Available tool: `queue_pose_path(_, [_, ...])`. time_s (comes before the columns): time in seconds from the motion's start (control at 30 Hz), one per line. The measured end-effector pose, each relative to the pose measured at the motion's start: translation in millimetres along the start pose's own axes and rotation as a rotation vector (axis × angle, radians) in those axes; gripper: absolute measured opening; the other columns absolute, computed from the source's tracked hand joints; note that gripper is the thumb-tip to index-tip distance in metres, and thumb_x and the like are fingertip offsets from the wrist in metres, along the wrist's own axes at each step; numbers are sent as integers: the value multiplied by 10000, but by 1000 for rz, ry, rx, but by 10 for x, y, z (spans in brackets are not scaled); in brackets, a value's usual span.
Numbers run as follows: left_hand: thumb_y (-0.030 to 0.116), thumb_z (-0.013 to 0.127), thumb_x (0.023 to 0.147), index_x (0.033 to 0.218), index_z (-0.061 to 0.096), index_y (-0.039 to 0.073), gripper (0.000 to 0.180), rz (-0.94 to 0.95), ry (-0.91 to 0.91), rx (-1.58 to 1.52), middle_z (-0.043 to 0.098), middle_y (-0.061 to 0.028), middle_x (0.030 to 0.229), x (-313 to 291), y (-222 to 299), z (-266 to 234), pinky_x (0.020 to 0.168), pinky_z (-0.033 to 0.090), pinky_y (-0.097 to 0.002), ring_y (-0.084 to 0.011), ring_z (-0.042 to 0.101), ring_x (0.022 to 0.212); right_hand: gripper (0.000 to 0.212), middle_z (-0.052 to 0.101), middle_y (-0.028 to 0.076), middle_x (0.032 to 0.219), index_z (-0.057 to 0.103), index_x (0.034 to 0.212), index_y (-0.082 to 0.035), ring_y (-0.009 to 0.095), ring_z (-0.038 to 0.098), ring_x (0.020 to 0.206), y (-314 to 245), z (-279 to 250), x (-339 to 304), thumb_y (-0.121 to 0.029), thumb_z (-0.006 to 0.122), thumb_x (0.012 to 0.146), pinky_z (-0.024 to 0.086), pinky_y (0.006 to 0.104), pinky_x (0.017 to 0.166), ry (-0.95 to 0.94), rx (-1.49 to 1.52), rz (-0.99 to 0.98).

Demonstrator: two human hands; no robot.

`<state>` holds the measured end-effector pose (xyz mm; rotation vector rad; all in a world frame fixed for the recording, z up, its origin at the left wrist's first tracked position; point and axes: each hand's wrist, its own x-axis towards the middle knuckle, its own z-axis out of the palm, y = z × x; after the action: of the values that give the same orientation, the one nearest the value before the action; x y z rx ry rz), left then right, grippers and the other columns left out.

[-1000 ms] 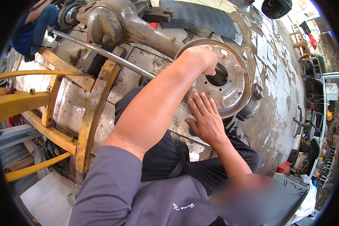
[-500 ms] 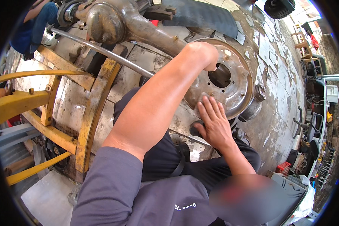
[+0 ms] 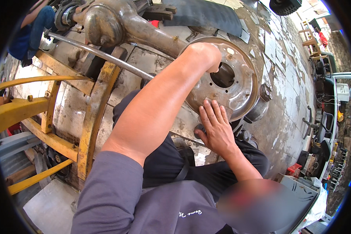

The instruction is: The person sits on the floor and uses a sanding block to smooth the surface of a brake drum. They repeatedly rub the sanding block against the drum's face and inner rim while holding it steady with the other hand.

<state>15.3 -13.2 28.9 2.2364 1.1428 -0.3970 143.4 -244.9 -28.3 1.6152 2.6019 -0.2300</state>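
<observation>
A round, worn metal plate (image 3: 243,87) with a large central hole and several small holes, like a brake backing plate, stands in front of me at the end of a rusty axle housing (image 3: 156,37). My left hand (image 3: 206,55) is bent at the wrist and curled against its upper left part, beside the central hole. Its fingers are mostly hidden behind the back of the hand, so what they grip cannot be made out. My right hand (image 3: 218,130) lies with outstretched fingers on the plate's lower edge, its thumb beside a dark round part (image 3: 199,131).
A steel rod (image 3: 101,54) runs across at left, above a yellow metal frame (image 3: 93,117). Behind the axle lies a black curved sheet (image 3: 202,17). Broken tiles (image 3: 275,46) cover the floor at right. A person in blue (image 3: 21,43) is at the far left.
The whole scene has shifted slightly left in view. My left hand has moved a little left against the plate; my right hand stays flat at its lower edge.
</observation>
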Motion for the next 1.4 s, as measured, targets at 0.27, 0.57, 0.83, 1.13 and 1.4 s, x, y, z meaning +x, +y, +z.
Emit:
queue_pose_path(0.27, [391, 664, 954, 1208, 701, 28, 445, 6, 14, 0, 710, -180, 1203, -41, 43, -7, 974, 533, -440, -330, 678, 1126, 694, 377, 166, 1598, 437, 1503, -21, 342, 308, 1504, -107, 43, 393, -430, 603, 967, 242, 492, 1230, 77, 80, -49])
queue_pose_path(0.57, [392, 668, 952, 1193, 713, 32, 436, -46, -38, -13, 721, -165, 1181, 13, 46, 0, 950, 545, -445, -326, 689, 1101, 722, 344, 187, 1614, 413, 1513, 4, 352, 284, 1518, -98, 5, 189, -446, 587, 976, 225, 493, 1235, 26, 50, -2])
queue_pose_path(0.83, [388, 669, 946, 1151, 731, 27, 420, 16, 32, 17, 728, -163, 1160, -30, -28, 26, 936, 550, -444, -317, 701, 1076, 703, 365, 145, 1613, 418, 1522, -37, 315, 299, 1515, 2, -65, 141, -424, 609, 968, 225, 477, 1237, 8, 75, -26])
queue_pose_path(1.13, [381, 668, 950, 1160, 721, 25, 416, -7, 3, 19, 718, -159, 1192, 79, 60, 57, 953, 546, -449, -318, 687, 1113, 738, 357, 198, 1604, 403, 1515, 11, 359, 296, 1509, -224, 39, 340, -471, 571, 981, 221, 502, 1234, 76, 88, 1])
queue_pose_path(1.4, [388, 667, 949, 1187, 710, 19, 441, -15, -20, 1, 715, -163, 1202, 21, 6, -9, 964, 540, -444, -318, 684, 1121, 727, 348, 178, 1613, 408, 1527, -30, 343, 281, 1520, 53, -72, -53, -453, 601, 968, 205, 492, 1243, -5, 38, 21])
